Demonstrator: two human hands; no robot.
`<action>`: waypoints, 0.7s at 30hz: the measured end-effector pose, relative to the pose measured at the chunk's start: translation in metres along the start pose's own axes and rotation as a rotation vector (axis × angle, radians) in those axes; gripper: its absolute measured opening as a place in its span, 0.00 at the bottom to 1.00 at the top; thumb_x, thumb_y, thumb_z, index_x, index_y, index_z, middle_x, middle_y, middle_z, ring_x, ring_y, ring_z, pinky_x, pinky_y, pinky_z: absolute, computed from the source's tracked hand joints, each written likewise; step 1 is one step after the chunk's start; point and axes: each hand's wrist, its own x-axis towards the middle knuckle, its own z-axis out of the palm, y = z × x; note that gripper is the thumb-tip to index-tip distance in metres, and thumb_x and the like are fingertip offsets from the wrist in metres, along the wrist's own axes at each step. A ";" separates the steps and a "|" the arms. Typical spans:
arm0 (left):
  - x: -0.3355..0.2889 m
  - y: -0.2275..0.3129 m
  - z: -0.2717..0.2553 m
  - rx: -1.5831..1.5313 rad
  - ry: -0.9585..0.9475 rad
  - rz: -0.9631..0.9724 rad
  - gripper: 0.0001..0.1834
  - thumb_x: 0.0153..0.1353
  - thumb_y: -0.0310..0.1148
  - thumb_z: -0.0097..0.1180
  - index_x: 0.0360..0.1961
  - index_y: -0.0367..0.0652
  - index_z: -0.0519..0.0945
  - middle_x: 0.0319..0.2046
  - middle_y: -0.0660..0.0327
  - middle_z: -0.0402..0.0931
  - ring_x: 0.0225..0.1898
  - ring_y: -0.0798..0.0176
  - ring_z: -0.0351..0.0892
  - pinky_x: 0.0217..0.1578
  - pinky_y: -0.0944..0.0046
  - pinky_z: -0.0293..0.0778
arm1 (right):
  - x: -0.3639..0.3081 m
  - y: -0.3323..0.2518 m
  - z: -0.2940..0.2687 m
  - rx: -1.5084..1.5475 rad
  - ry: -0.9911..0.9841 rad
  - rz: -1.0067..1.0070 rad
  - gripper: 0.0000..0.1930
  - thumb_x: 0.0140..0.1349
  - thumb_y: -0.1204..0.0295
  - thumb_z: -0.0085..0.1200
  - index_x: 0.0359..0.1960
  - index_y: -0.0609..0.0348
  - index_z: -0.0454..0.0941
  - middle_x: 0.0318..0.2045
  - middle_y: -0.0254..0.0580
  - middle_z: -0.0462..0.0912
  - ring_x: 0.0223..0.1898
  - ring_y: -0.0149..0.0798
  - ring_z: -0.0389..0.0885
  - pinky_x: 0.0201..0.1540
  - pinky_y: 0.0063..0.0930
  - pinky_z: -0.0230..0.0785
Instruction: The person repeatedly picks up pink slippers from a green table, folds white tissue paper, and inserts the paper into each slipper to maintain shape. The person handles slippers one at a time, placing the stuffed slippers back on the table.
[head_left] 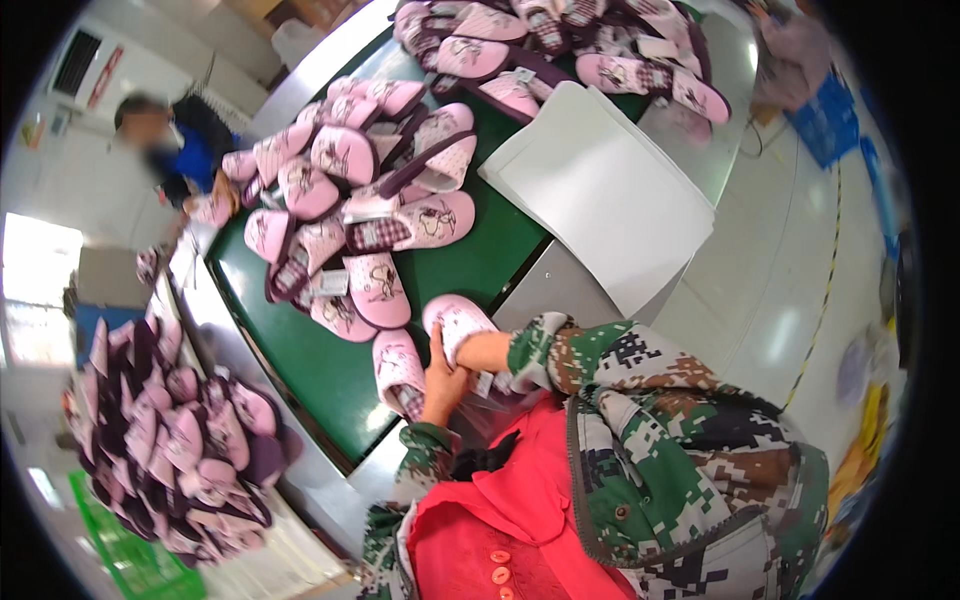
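Note:
Close to my body, at the near edge of the green table top, is a pair of pink slippers. My right hand (483, 352) grips the right-hand pink slipper (458, 318) at its opening; some of its fingers are hidden there. My left hand (443, 382) comes up between the two, its fingers closed against the side of that same slipper. Touching the left hand's outer side is the other pink slipper (398, 362), toe pointing away, its checked lining partly showing. A small white tag (484, 384) hangs below my hands.
Pink slippers with dark soles (343, 155) are heaped on the green table top (440, 268), and more lie at its far end. White sheets (605, 195) are stacked at right. Another slipper pile (180, 440) stands at left by a green crate (130, 550). A co-worker (185, 150) handles slippers at far left.

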 end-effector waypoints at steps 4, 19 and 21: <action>0.003 0.025 0.007 -0.180 -0.183 -0.135 0.47 0.46 0.17 0.51 0.67 0.50 0.45 0.50 0.50 0.70 0.47 0.60 0.73 0.43 0.67 0.71 | 0.031 0.040 0.069 0.227 0.477 0.175 0.17 0.48 0.75 0.49 0.42 0.61 0.77 0.38 0.52 0.80 0.39 0.50 0.79 0.47 0.35 0.68; 0.010 0.025 0.012 0.070 0.007 -0.124 0.45 0.49 0.28 0.53 0.67 0.52 0.45 0.22 0.54 0.76 0.22 0.62 0.77 0.23 0.64 0.72 | -0.144 0.088 -0.161 0.143 0.645 0.700 0.22 0.46 0.61 0.57 0.44 0.51 0.70 0.47 0.44 0.68 0.42 0.47 0.74 0.43 0.40 0.69; 0.007 0.017 0.024 -0.070 0.060 -0.105 0.45 0.50 0.34 0.59 0.66 0.49 0.46 0.26 0.55 0.77 0.26 0.61 0.78 0.29 0.64 0.73 | -0.181 0.147 -0.183 -0.196 0.552 0.918 0.29 0.44 0.60 0.60 0.51 0.47 0.67 0.52 0.45 0.62 0.45 0.48 0.73 0.44 0.40 0.69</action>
